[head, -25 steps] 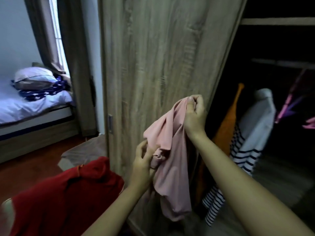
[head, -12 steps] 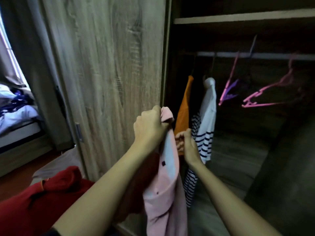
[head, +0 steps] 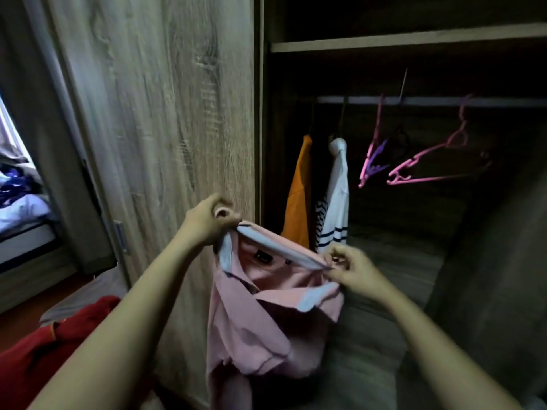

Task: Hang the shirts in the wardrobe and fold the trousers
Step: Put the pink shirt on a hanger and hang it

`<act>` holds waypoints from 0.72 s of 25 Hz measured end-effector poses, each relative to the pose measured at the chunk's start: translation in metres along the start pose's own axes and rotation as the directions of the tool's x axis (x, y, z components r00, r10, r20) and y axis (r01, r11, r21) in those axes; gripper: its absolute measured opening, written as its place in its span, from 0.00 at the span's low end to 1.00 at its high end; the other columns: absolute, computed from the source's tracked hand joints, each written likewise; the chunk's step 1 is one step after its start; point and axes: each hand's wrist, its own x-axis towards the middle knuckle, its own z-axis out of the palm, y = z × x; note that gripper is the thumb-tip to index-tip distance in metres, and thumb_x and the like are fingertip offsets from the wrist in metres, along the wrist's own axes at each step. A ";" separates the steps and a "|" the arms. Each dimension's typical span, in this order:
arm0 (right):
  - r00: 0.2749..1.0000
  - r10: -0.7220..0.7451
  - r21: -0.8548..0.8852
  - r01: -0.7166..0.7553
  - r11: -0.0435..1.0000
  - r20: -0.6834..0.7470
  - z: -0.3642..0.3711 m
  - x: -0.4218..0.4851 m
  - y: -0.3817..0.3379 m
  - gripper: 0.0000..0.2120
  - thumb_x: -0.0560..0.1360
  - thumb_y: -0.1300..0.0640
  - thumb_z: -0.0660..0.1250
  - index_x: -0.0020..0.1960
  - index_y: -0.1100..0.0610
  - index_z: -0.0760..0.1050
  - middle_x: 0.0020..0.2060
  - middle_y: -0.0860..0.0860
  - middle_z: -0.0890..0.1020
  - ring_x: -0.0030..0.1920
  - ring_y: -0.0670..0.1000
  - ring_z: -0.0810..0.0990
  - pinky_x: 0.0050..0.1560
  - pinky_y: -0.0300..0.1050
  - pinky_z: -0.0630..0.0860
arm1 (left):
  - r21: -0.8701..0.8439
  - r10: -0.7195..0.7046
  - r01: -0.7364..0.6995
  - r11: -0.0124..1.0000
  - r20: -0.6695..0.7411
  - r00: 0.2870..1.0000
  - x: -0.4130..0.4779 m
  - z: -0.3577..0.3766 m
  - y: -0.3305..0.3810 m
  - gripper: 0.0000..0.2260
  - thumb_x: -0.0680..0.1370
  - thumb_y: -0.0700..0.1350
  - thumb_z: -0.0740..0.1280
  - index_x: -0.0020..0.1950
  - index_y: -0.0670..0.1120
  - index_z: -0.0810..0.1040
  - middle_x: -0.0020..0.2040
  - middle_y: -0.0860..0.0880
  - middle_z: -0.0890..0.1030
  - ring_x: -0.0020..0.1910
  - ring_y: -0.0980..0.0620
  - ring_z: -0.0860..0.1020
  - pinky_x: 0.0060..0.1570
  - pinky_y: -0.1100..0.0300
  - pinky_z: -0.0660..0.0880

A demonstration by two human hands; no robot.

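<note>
Shirt point(head: 266, 306) hangs by its collar between left hand point(head: 207, 223) and right hand point(head: 358, 275), each pinching an end; hanger point(head: 423, 156) (empty, pink) hangs up-right, nearer the right hand.

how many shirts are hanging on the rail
2: an orange shirt at the left end of the rail and a white striped shirt just right of it; the door may hide more.

**Arms and hands, head view**

Left forearm point(head: 133, 321) bare right down to the frame edge, right forearm point(head: 444, 344) the same. Left hand point(head: 207, 223) and right hand point(head: 355, 273) bare. Fingers point(head: 340, 257) slender, nails short. Blur hides finer detail.
</note>
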 end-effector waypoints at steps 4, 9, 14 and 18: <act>0.995 -0.025 -0.426 -0.018 0.905 -0.095 -0.032 0.016 -0.020 0.24 0.63 0.73 0.60 0.29 0.44 0.81 0.49 0.47 0.84 0.48 0.41 0.81 0.51 0.34 0.74 | 0.036 0.079 -0.091 0.995 0.248 0.966 -0.008 -0.010 -0.013 0.07 0.72 0.48 0.73 0.47 0.46 0.81 0.36 0.47 0.80 0.31 0.53 0.76 0.27 0.63 0.69; 0.968 0.128 -0.847 -0.251 0.468 -0.216 -0.030 0.003 -0.041 0.15 0.70 0.56 0.66 0.52 0.39 0.79 0.55 0.48 0.77 0.56 0.57 0.78 0.46 0.46 0.72 | 0.453 -0.017 -0.032 0.891 0.102 0.995 -0.015 0.006 -0.018 0.09 0.74 0.50 0.68 0.53 0.52 0.81 0.51 0.41 0.80 0.49 0.41 0.78 0.42 0.56 0.74; 0.916 0.319 -0.777 -0.382 0.501 -0.244 -0.025 -0.016 -0.036 0.17 0.68 0.59 0.67 0.56 0.47 0.79 0.55 0.55 0.78 0.56 0.60 0.78 0.48 0.47 0.75 | 0.472 0.117 -0.109 0.875 0.013 0.993 -0.025 0.055 -0.016 0.09 0.73 0.40 0.66 0.52 0.43 0.80 0.50 0.36 0.77 0.53 0.34 0.75 0.49 0.46 0.75; 0.857 0.304 -0.719 -0.514 0.467 -0.415 -0.062 -0.027 -0.028 0.11 0.70 0.58 0.64 0.50 0.57 0.81 0.47 0.58 0.82 0.49 0.61 0.80 0.45 0.48 0.77 | 0.417 0.353 -0.541 0.730 0.447 0.822 -0.021 0.049 -0.017 0.14 0.71 0.44 0.66 0.49 0.53 0.62 0.43 0.42 0.80 0.42 0.38 0.78 0.39 0.50 0.74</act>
